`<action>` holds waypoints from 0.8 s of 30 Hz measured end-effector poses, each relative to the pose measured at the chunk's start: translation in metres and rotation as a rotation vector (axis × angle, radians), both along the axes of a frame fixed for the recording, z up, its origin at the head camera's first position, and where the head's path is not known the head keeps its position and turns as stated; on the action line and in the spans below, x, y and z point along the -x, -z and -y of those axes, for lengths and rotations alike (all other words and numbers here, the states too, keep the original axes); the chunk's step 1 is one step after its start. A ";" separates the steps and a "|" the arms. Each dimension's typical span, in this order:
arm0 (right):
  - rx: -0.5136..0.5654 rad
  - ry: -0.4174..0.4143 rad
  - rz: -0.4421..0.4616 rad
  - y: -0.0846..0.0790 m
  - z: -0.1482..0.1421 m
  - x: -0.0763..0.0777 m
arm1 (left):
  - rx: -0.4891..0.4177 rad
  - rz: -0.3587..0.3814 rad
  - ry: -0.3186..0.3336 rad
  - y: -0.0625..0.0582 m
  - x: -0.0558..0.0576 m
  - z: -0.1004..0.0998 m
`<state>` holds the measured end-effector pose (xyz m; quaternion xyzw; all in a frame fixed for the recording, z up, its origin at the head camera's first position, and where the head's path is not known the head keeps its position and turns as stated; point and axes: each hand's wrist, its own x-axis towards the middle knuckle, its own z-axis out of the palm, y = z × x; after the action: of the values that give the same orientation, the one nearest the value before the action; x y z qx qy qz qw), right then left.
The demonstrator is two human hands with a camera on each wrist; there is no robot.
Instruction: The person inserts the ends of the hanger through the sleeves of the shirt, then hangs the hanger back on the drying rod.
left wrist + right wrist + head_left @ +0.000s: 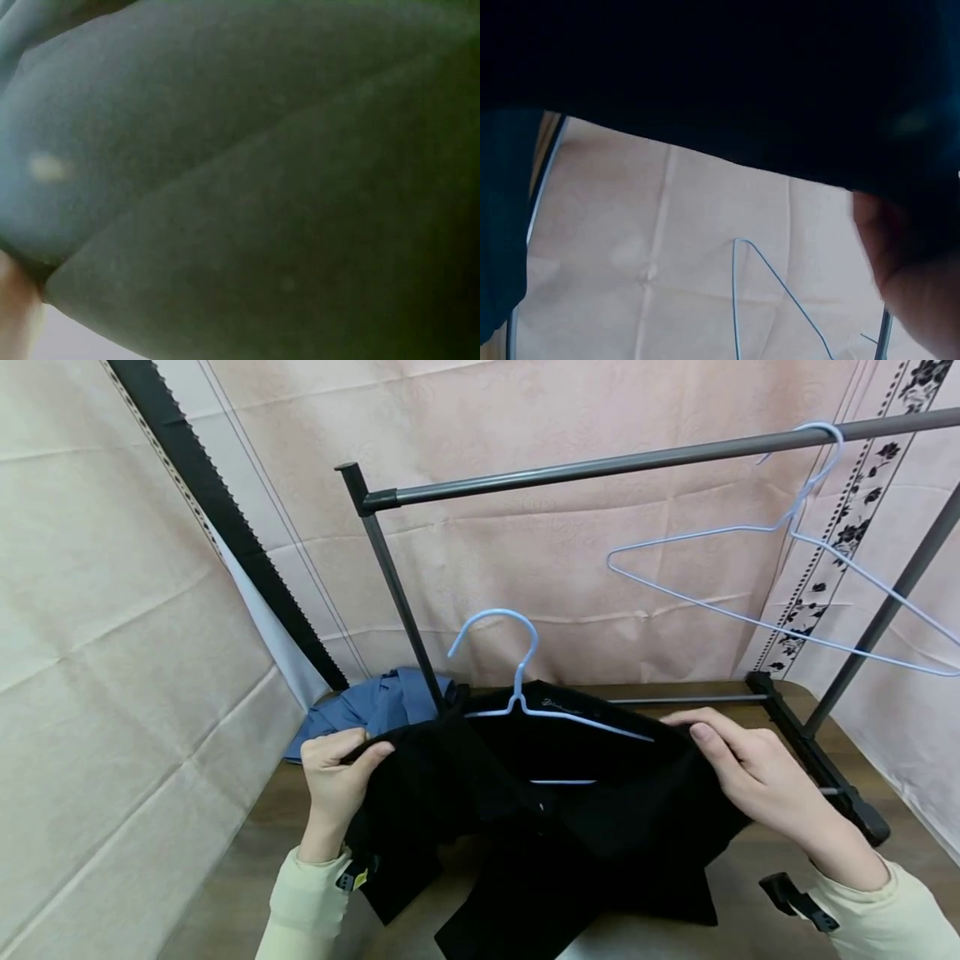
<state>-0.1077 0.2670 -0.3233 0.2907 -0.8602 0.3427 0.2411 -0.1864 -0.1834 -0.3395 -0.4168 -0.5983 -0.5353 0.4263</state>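
Observation:
A black shirt with a collar and a small front button is stretched between both hands. Inside its neck sits a light blue hanger, its hook rising above the collar and part of its lower bar showing in the neck opening. My left hand grips the left shoulder, thumb on top of the cloth. At the other shoulder, my right hand pinches the fabric between thumb and fingers. Dark cloth fills most of the left wrist view. In the right wrist view, the right hand holds the shirt's edge.
A grey metal rack stands behind the shirt on a wooden table. From its top rail hangs a bare light blue hanger at the right. Blue folded cloth lies by the rack's left post. Pale curtains surround the table.

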 end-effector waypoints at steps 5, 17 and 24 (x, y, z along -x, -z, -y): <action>0.053 -0.140 -0.167 0.008 0.002 0.004 | -0.028 0.023 0.008 0.002 0.000 0.000; 0.092 -0.293 -0.234 0.014 0.005 0.009 | 0.018 0.028 0.050 0.001 0.004 -0.003; 0.072 -0.245 -0.192 0.016 0.006 0.007 | 0.054 0.011 0.097 0.001 0.006 -0.003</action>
<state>-0.1151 0.2613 -0.3388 0.4159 -0.7785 0.3709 0.2889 -0.1920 -0.1803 -0.3407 -0.4534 -0.5940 -0.5414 0.3853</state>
